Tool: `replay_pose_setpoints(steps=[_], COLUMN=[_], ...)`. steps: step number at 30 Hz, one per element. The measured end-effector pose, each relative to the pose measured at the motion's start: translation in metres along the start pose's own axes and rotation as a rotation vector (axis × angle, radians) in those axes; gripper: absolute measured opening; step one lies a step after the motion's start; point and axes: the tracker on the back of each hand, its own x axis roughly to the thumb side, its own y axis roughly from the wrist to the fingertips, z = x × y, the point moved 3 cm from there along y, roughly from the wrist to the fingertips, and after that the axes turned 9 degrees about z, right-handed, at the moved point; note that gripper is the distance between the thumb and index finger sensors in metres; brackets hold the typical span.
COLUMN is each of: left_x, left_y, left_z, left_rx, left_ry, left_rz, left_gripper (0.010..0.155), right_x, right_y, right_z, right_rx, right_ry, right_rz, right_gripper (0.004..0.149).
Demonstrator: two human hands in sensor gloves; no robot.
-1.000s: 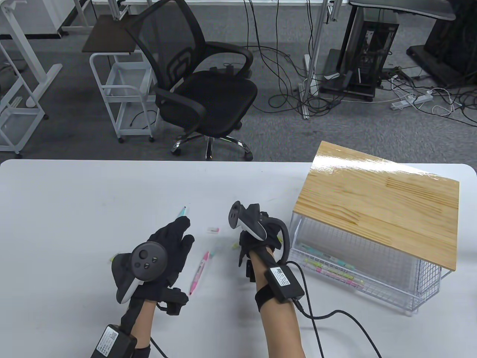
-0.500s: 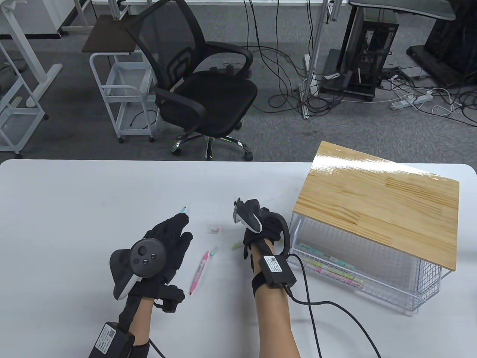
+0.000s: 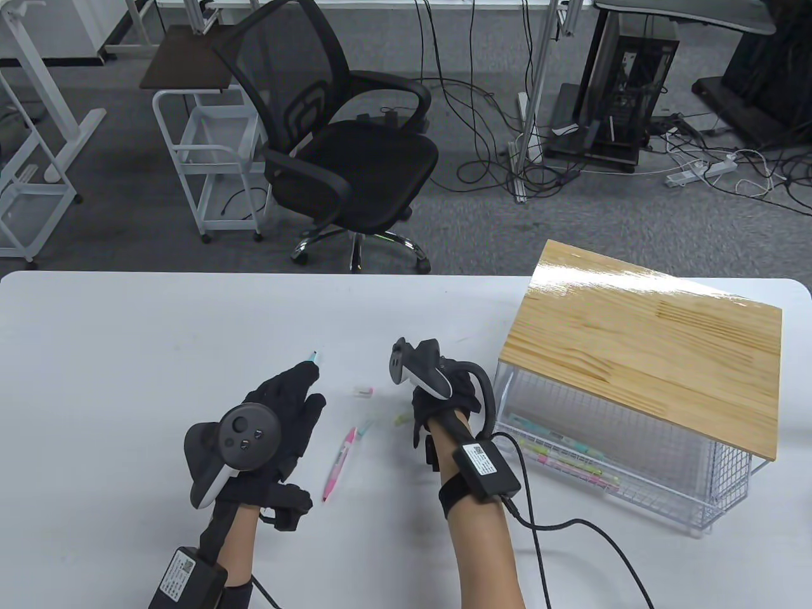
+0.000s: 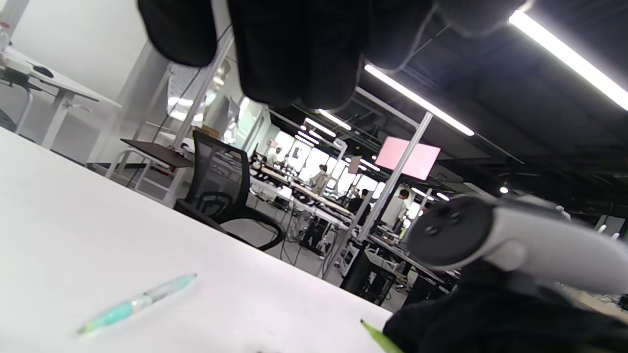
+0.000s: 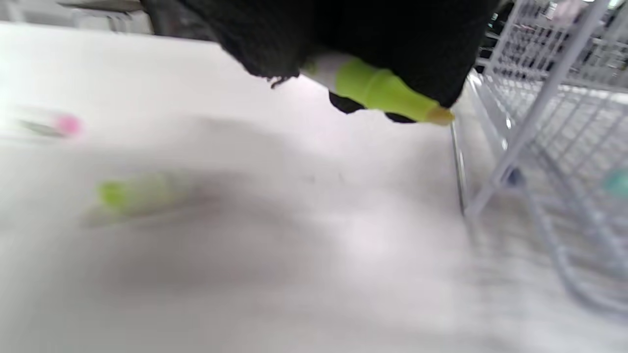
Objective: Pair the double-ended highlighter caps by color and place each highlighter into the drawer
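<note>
Table view: right hand (image 3: 444, 396) grips a green highlighter (image 3: 402, 419), its tip poking out on the thumb side. The wire drawer (image 3: 609, 469) lies just to that hand's outer side, nearer it than the left hand (image 3: 285, 412), which is relaxed and holds nothing.

Left wrist view: a teal highlighter (image 4: 137, 304) lies ahead of the fingers (image 4: 294, 54), untouched.

Right wrist view: the green highlighter's long axis points toward the drawer; 1 green cap (image 5: 132, 193), blurred, lies on the table opposite.
</note>
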Motion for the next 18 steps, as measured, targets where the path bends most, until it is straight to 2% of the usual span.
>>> replay_pose_setpoints(steps=[6, 12, 18], left_x=[-0.012, -0.027, -0.041], left_y=[0.001, 0.001, 0.001], left_z=[0.005, 0.007, 0.007], left_rx=[0.005, -0.002, -0.008], left_ry=[-0.002, 0.021, 0.024], left_rz=[0.041, 0.091, 0.135], left_gripper=[0.058, 0.059, 0.059], right_x=[-0.011, -0.018, -0.026], right_y=[-0.074, -0.143, -0.167], right_z=[-0.029, -0.038, -0.035], right_rx=[-0.190, -0.311, -0.385], right_ry=[0.006, 0.025, 0.051], right_rz=[-0.192, -0.323, -0.340], right_gripper=[0.059, 0.055, 0.054])
